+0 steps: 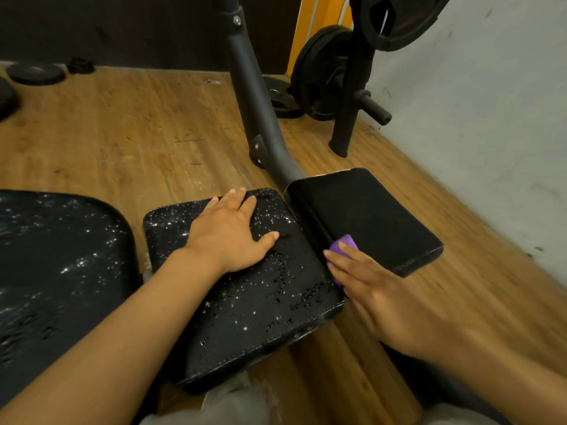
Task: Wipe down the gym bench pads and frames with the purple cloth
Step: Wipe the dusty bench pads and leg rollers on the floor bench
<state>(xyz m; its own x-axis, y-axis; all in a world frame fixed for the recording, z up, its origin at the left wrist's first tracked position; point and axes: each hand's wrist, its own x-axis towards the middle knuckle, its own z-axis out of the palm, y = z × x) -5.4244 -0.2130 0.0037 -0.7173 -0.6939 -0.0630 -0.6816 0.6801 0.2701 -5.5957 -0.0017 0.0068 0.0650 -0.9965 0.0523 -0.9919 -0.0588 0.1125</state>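
A black seat pad speckled with water droplets lies in the middle. My left hand rests flat on its far half, fingers spread. To its right sits a dry black pad. My right hand presses the purple cloth into the gap between the two pads; most of the cloth is hidden under my fingers. A larger wet black pad lies at the left. The dark frame tube rises from behind the pads.
Weight plates hang on a black rack by the grey wall at the back right. More plates lie on the wooden floor at the far left. My light trousers show at the bottom edge.
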